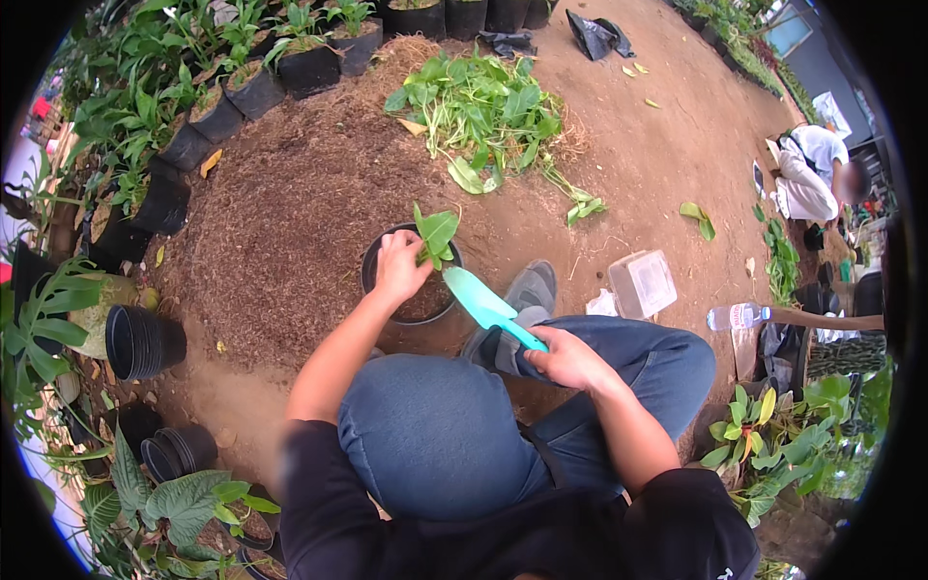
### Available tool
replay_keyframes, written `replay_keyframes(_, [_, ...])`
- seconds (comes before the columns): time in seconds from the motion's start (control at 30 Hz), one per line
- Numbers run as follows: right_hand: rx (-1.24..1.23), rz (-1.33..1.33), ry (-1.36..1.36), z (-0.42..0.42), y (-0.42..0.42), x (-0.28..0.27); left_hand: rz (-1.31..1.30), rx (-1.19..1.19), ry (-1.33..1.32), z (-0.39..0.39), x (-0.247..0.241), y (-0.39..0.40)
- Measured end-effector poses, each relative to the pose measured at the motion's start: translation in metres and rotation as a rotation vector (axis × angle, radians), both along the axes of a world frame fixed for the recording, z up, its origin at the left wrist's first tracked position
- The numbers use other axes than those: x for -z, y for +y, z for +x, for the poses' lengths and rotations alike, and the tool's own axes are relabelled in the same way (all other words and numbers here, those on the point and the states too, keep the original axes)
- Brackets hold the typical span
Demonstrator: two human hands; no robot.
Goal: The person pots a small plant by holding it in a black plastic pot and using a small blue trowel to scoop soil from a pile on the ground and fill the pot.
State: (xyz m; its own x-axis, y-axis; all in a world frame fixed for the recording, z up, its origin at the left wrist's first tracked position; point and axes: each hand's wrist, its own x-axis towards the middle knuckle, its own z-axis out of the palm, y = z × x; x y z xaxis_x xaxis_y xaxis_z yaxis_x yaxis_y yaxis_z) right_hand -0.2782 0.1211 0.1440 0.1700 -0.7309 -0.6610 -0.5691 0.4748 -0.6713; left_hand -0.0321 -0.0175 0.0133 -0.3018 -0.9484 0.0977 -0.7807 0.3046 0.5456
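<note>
My left hand (pixel 399 268) reaches over a round black plastic pot (pixel 429 317) and grips a small leafy plant cutting (pixel 438 233). Its lower stems are hidden by my fingers. Dark soil shows inside the pot. My right hand (pixel 569 357) is closed around the handle of a turquoise garden trowel (pixel 480 301). The trowel's tip, with a little soil on it, points up and left to the pot's right rim. The pot stands on the ground before my bent knees, at the edge of a spread of brown potting mix (pixel 283 239).
A heap of uprooted leafy cuttings (pixel 493 109) lies beyond the pot. Potted plants in black bags (pixel 308 70) curve around the left. Nested black pots (pixel 141 344) stand left. A clear plastic box (pixel 641 284) and water bottle (pixel 738 317) lie right. Another person (pixel 808 170) crouches far right.
</note>
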Motion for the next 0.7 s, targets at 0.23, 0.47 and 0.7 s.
replay_keyframes(0.23, [-0.126, -0.197, 0.057, -0.002, 0.006, 0.007, 0.035, -0.382, 0.671, -0.002, 0.028, 0.027])
replay_keyframes(0.47, [-0.107, -0.229, 0.074, 0.042, -0.012, 0.010, -0.454, -0.255, 0.222, 0.008, 0.041, 0.033])
replay_keyframes(0.7, [0.021, -0.132, -0.069, 0.058, -0.019, 0.031, -0.078, -0.471, 0.751, -0.003, 0.041, 0.036])
